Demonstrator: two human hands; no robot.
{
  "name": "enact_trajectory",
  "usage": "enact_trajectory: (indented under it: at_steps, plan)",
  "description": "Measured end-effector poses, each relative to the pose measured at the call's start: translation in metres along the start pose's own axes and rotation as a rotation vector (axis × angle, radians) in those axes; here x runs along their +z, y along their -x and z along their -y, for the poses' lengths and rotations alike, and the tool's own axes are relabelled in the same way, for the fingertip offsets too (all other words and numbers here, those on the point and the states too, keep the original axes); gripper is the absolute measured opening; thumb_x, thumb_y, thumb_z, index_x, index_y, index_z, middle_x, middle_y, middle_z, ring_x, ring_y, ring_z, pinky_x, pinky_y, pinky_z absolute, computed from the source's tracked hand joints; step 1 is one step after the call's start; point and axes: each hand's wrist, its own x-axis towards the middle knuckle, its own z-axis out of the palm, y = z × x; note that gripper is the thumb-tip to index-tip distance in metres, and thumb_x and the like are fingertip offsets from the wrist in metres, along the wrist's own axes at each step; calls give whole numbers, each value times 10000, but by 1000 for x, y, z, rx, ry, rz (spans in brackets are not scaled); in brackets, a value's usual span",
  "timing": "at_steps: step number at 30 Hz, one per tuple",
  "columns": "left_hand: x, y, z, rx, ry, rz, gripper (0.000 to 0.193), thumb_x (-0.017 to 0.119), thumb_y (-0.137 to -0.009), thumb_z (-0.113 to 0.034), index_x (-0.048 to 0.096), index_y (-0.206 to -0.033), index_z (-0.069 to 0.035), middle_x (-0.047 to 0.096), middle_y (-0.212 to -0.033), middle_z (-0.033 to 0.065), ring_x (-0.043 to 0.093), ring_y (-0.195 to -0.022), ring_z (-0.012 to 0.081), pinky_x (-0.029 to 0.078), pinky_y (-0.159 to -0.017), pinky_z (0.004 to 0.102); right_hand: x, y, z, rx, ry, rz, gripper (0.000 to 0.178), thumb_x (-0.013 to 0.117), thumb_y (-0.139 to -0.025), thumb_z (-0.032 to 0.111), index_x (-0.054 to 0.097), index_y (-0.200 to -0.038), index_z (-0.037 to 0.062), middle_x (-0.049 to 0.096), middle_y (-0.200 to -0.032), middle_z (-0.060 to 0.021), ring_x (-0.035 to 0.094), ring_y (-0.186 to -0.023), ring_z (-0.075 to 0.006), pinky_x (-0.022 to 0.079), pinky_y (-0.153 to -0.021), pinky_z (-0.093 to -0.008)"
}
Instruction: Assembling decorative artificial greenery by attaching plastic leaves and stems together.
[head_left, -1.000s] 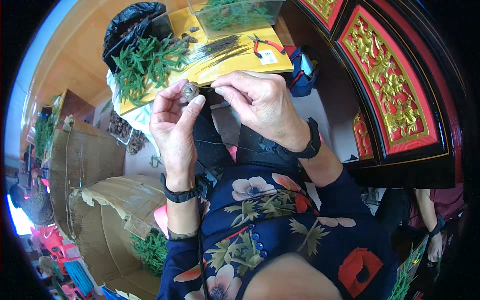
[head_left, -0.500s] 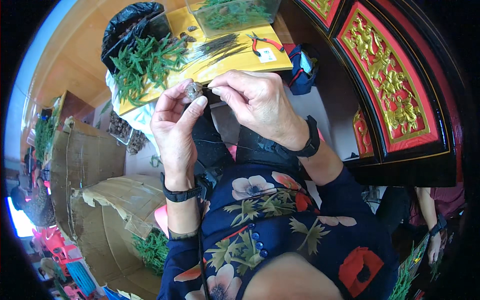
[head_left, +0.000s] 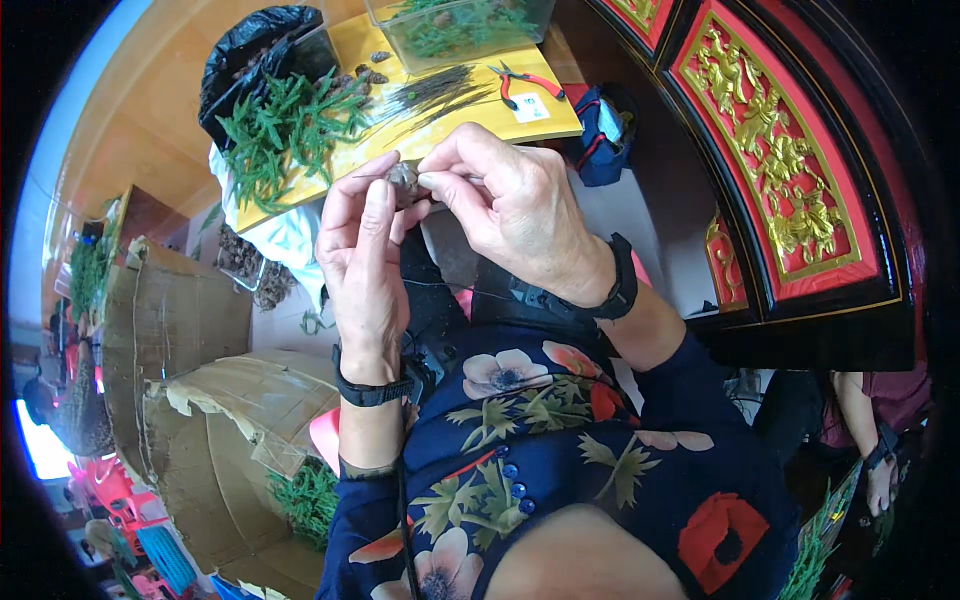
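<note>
A yellow desk (head_left: 520,125) carries green sprigs (head_left: 285,135), dark wires (head_left: 435,92) and red pliers (head_left: 525,82). Above it, a small brown cone (head_left: 403,180) is pinched by left hand (head_left: 362,265) fingers; a thin wire is pinched against it by the right hand (head_left: 510,215). Wiring seems unfinished; many sprigs remain unused.

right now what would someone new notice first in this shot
The eye lands mid-frame on the left hand and right hand, which meet around a small brownish cone-like piece pinched between the fingertips. Just beyond them a yellow board carries a heap of green sprigs, a bundle of dark wires and red-handled pliers. To the right stands a red-and-gold carved panel.
</note>
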Motion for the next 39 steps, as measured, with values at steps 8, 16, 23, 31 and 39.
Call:
enact_trajectory:
  at_steps: [8, 16, 23, 31, 39]
  plan:
    - [-3, -1, -1, 71, 58, -110, 215, 534, -906, -99, 556, -1091, 9, 596, -976, 80, 585, -829, 114, 502, -700, 230, -3, -2, 3, 12, -29, 36, 70, 632, -791, 7, 574, -828, -2, 633, -698, -85, 646, -619, -159, 490, -533, -246]
    - [-7, -1, 6, 40, 111, -17, 215, 523, -912, -103, 546, -1096, 4, 595, -959, 87, 588, -808, 141, 498, -706, 241, 3, 1, 1, -19, -32, -11, 74, 635, -786, 7, 578, -835, 3, 627, -689, -86, 639, -608, -165, 489, -534, -250]
    - [-11, -4, 3, 28, 242, -42, 217, 510, -923, -141, 531, -1091, -6, 588, -960, 103, 584, -825, 168, 485, -743, 271, 3, 1, 1, -14, -73, -3, 61, 618, -785, -7, 572, -825, 0, 614, -668, -85, 626, -585, -158, 473, -513, -255]
    - [-14, -3, 9, -9, 362, -42, 268, 517, -920, -158, 477, -1152, -31, 570, -1009, 123, 569, -886, 182, 465, -781, 271, 8, 5, 0, 57, -149, 38, 51, 606, -789, -9, 573, -827, -5, 612, -651, -73, 611, -577, -129, 462, -520, -235]
    - [-14, -4, 10, -81, 479, 72, 231, 498, -929, -162, 479, -1123, -38, 552, -1039, 129, 545, -884, 187, 452, -758, 266, -1, -4, -17, 135, -346, 99, 51, 599, -819, -4, 593, -869, -11, 614, -697, -22, 578, -636, -47, 450, -556, -182]
